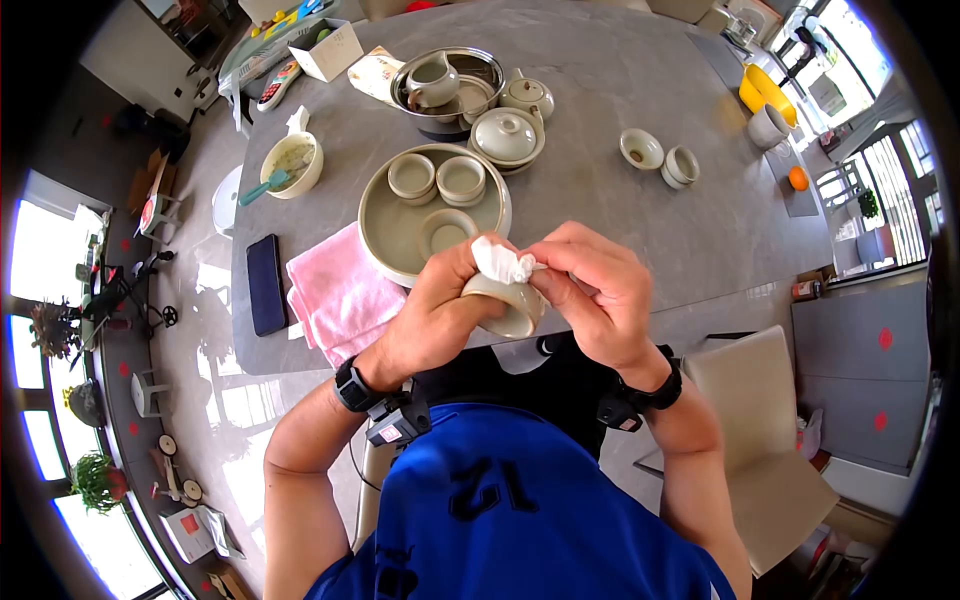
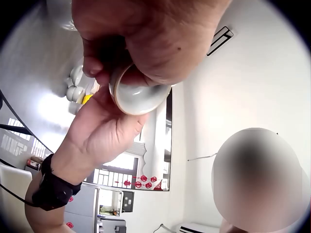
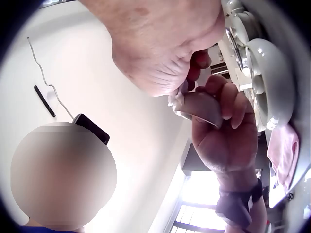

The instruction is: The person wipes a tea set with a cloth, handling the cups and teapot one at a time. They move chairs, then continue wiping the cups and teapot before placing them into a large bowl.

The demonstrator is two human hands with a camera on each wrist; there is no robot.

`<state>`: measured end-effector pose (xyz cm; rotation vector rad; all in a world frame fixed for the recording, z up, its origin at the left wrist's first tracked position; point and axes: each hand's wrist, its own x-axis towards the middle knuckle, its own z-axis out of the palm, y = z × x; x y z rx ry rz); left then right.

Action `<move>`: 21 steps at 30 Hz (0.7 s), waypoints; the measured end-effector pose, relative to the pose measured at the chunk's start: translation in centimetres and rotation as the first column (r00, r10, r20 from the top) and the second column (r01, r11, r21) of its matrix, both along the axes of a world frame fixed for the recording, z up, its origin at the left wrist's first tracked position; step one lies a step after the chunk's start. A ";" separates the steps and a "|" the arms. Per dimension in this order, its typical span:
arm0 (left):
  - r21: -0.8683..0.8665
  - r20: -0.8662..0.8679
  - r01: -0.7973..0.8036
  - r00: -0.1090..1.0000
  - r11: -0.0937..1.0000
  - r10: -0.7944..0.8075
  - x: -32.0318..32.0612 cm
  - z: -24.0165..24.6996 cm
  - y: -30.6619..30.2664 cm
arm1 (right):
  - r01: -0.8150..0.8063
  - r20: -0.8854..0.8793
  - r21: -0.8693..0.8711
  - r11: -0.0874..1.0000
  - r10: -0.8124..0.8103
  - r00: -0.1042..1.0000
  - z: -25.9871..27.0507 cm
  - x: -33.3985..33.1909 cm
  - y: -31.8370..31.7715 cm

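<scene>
My left hand (image 1: 438, 308) grips a small pale grey-green ceramic cup (image 1: 518, 312) low over the table's front edge, in front of the body. The cup is tilted on its side, and the left thumb reaches inside its mouth, as the left wrist view shows at the cup (image 2: 143, 101). A crumpled white tissue (image 1: 497, 260) lies against the cup's outer side. My right hand (image 1: 600, 290) pinches that tissue between thumb and fingers. In the right wrist view, the left fingers wrap the cup (image 3: 200, 107) from behind.
A round ceramic tray (image 1: 375, 225) with three cups stands just beyond the hands. Beside it lie a pink cloth (image 1: 340, 285) and a phone (image 1: 266, 285). Farther back are a lidded bowl (image 1: 505, 135), a teapot (image 1: 527, 95) and a metal basin (image 1: 480, 58). Two cups (image 1: 641, 150) stand rightward.
</scene>
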<state>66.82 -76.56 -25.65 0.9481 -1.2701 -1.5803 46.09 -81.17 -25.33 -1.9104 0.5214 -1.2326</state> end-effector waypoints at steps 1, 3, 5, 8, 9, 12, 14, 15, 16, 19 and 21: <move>0.018 -0.051 -0.001 0.999 1.000 0.002 -0.3 0.1 0.2 | 0.003 0.017 0.025 1.000 -0.004 1.000 -0.1 0.0 0.0; 0.099 -0.219 0.010 0.976 0.995 0.012 -0.8 0.7 0.3 | 0.006 0.051 0.076 0.997 -0.010 0.999 -0.3 0.0 0.3; 0.218 -0.442 0.054 0.895 0.974 0.049 -1.4 1.6 0.1 | 0.068 0.070 0.024 0.997 -0.069 0.995 0.0 0.0 0.8; 0.382 -0.527 0.068 0.836 0.922 0.157 -0.9 -0.6 -0.3 | 0.101 0.058 -0.165 0.981 -0.092 0.994 -0.1 0.5 1.2; 0.436 -0.570 0.095 0.799 0.895 0.193 -0.6 -1.4 -0.4 | 0.099 0.046 -0.243 0.965 -0.090 0.995 -0.3 0.8 1.3; 0.463 -0.547 0.066 0.806 0.884 0.226 -1.9 -0.6 -0.5 | 0.115 0.100 -0.376 0.920 -0.083 0.992 -1.4 1.1 1.0; 0.453 -0.544 0.077 0.813 0.888 0.207 -2.0 -1.0 -0.4 | 0.123 0.104 -0.337 0.934 -0.093 0.990 -1.2 0.8 1.2; 0.429 -0.546 0.092 0.819 0.899 0.176 -1.7 -0.9 -0.4 | 0.107 0.102 -0.284 0.953 -0.081 0.991 -1.0 0.6 1.1; 0.402 -0.548 0.108 0.824 0.909 0.145 -1.4 -0.5 -0.4 | 0.090 0.100 -0.233 0.968 -0.068 0.993 -0.9 0.6 0.8; 0.287 -0.497 0.072 0.864 0.955 0.084 -1.6 0.9 -0.6 | -0.150 0.263 0.111 0.983 0.116 0.958 -1.1 1.0 0.7; 0.254 -0.449 0.012 0.887 0.967 0.107 -1.4 0.5 -0.5 | -0.244 0.282 0.102 0.964 0.207 0.937 -2.1 1.2 -0.2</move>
